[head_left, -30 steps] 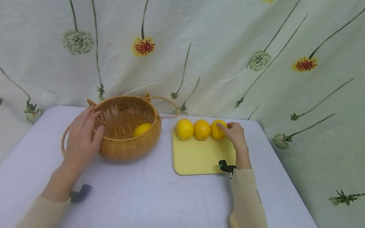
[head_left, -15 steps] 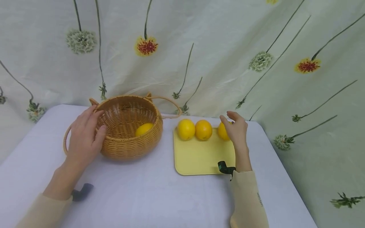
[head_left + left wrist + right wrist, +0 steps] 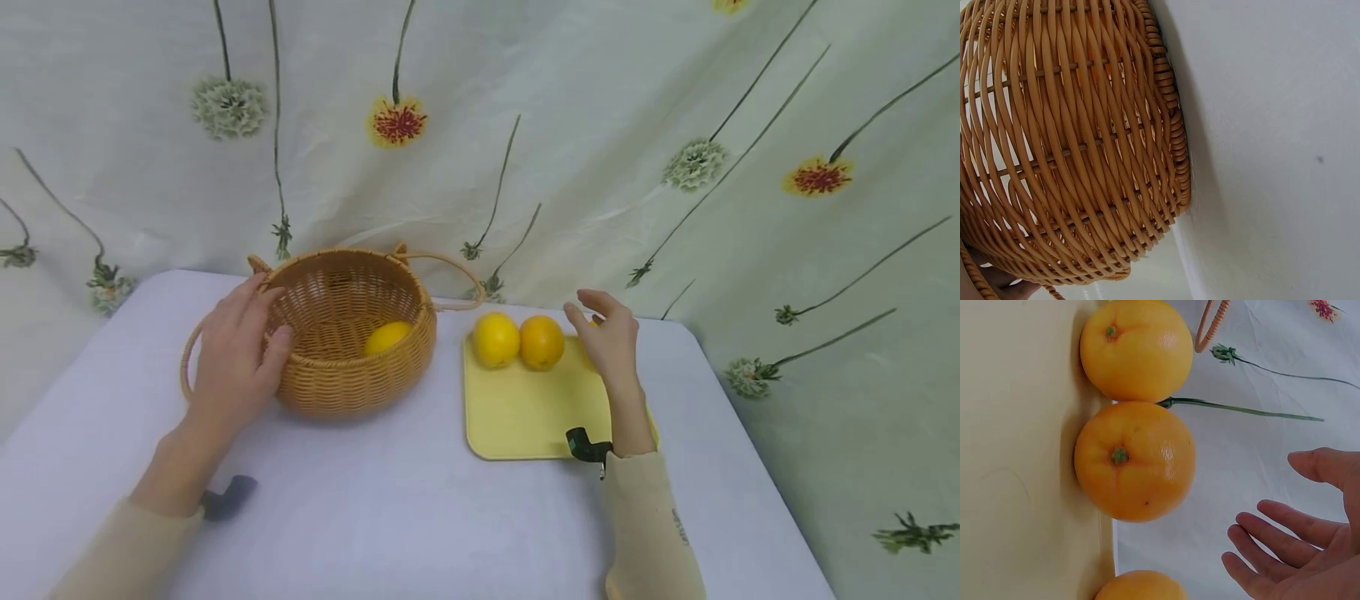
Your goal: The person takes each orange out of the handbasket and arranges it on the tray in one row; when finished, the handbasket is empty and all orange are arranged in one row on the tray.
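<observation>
My left hand grips the left rim of a brown wicker basket, its fingers over the edge. Inside the basket lies one yellow fruit. A yellow tray lies to the right, with three oranges along its far edge. The left orange and middle orange sit side by side; the right orange stands slightly apart, mostly hidden behind my right hand in the head view. That hand hovers over it with fingers spread, holding nothing.
A white cloth covers the table. Behind it hangs a flower-printed curtain. One loop handle of the basket leans out toward the tray, and another handle hangs at its left side.
My right hand has let go of the right orange, risen and shifted slightly left; that orange moved away from the middle one. My left hand stays on the basket.
</observation>
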Motion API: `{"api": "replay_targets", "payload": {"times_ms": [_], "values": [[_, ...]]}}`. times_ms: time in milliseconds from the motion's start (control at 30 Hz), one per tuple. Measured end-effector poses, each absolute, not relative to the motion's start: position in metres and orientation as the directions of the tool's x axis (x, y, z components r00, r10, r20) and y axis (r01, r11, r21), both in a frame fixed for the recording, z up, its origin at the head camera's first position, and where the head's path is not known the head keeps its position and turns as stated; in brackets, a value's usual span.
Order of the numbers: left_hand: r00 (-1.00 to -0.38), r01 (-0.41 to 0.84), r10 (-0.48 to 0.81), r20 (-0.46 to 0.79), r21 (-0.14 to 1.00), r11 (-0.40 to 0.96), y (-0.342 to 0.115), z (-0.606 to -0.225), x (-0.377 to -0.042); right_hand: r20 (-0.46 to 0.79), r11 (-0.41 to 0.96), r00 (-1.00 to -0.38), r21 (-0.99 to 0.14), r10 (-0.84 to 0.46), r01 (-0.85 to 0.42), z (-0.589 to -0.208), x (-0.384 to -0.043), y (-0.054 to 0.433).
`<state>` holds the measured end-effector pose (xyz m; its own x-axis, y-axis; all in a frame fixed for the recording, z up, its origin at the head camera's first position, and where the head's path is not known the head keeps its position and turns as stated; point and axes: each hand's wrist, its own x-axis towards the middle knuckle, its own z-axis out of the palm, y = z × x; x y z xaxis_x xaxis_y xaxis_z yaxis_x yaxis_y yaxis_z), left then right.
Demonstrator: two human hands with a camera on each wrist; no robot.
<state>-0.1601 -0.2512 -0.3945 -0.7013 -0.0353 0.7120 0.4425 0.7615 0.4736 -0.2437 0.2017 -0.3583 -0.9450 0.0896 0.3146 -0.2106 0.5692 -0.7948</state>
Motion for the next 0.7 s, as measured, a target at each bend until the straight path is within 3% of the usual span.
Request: {"api": "replay_targets", "payload": {"times_ms": [367, 700], "values": [[-0.704, 0.43, -0.036, 0.71, 0.465, 0.774, -0.252, -0.395, -0.159, 0.376, 0.552, -0.924, -0.755, -0.076, -0.353, -0.345, -0.246, 0.162], [-0.705, 0.439, -0.028, 0.709, 0.467, 0.768, -0.25, -0.393, -0.159, 0.379, 0.581, -0.851, -0.622, -0.365, -0.526, -0.287, -0.262, 0.092]]}}
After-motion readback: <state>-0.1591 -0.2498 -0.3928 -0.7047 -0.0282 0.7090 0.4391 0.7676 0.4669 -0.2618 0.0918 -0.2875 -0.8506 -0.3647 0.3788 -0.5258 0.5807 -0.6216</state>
